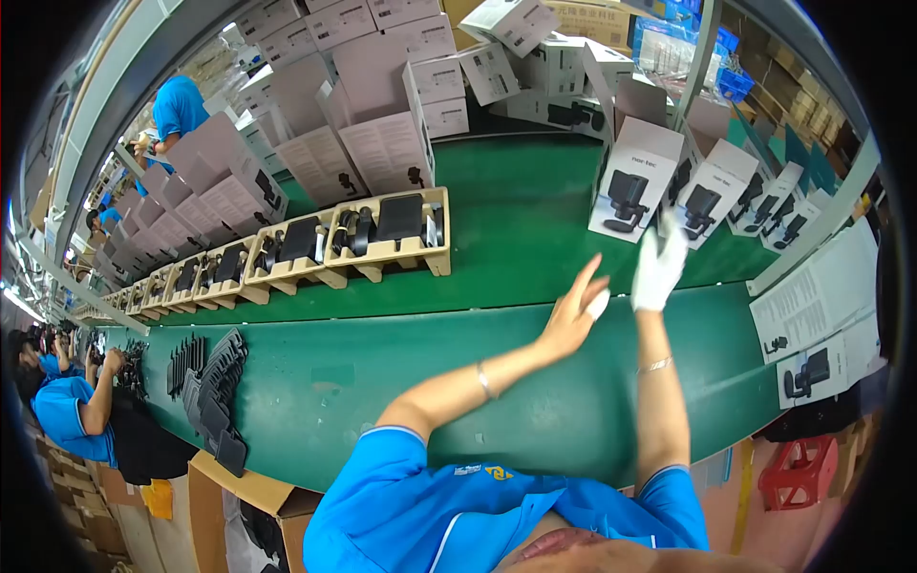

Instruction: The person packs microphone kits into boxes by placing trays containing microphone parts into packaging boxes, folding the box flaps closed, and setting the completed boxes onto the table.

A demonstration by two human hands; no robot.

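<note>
My left hand (571, 313), bare but for a white cover on one fingertip, is over the near edge of the green shelf. Its fingers are stretched out and it holds nothing. My right hand (660, 265) wears a white glove and reaches up to the upright boxes. Its fingers are extended, slightly blurred at the tips, and overlap the gap between a white "nor-tec" box (635, 179) and a second printed box (714, 191). Both boxes stand with their top flaps raised and show a black device on the front.
A row of molded trays (390, 258) with black parts lines the shelf, backed by open boxes (382, 143). Black flat pieces (218, 387) lie on the lower green table (382, 401). More boxes (812, 368) lie at right. A co-worker (76, 411) sits at left.
</note>
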